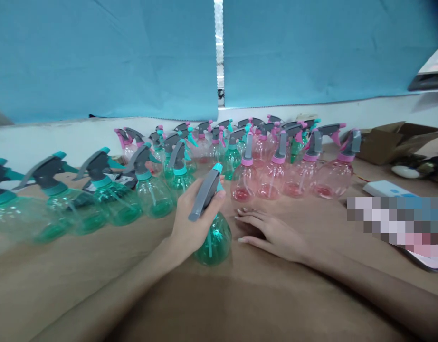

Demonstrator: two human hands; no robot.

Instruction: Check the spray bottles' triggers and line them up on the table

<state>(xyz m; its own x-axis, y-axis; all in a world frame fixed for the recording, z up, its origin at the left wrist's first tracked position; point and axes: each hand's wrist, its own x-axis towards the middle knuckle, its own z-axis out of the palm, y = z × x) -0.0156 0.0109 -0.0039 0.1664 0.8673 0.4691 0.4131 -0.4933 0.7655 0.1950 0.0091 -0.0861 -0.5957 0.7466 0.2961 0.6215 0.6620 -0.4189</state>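
My left hand (192,213) is wrapped round the neck of a green spray bottle (215,242) with a grey and teal trigger head. That bottle stands upright in the middle of the table. Just to its right, my right hand (272,232) lies on the tabletop, fingers stretched out toward the bottle and holding nothing. A row of green spray bottles (119,204) runs to the left of my left hand. Pink spray bottles (272,180) stand in a row beyond my right hand. More pink and green bottles crowd together behind both rows.
The brown table (261,294) meets a white wall strip, with blue sheets (108,57) hanging above. At the right are an open cardboard box (386,142), a white box (390,188) and a flat item with a blurred-out surface (400,228).
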